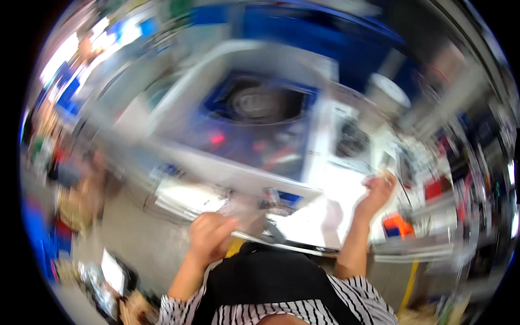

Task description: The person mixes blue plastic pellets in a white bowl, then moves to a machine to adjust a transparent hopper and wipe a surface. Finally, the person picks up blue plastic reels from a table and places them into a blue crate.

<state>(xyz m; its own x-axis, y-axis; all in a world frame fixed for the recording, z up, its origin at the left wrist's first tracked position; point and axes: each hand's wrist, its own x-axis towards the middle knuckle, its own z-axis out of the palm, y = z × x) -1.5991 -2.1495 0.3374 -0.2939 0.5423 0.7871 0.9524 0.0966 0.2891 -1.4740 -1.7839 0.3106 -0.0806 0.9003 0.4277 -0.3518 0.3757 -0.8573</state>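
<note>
Gleaming near the right hand (379,192), a worktop (344,190) overlooks grey floor (138,225).

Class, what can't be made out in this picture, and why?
Head view:
Whether the bare right hand or bare left hand holds anything: motion blur.
What the large white rectangular box holds: motion blur.
What the round dark grey item is: motion blur.
Rest of the black-and-white striped top: cut off by lower edge.

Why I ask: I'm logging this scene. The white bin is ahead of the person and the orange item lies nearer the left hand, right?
Not quite: the head view shows the orange item nearer the right hand. The white bin is ahead.
</note>
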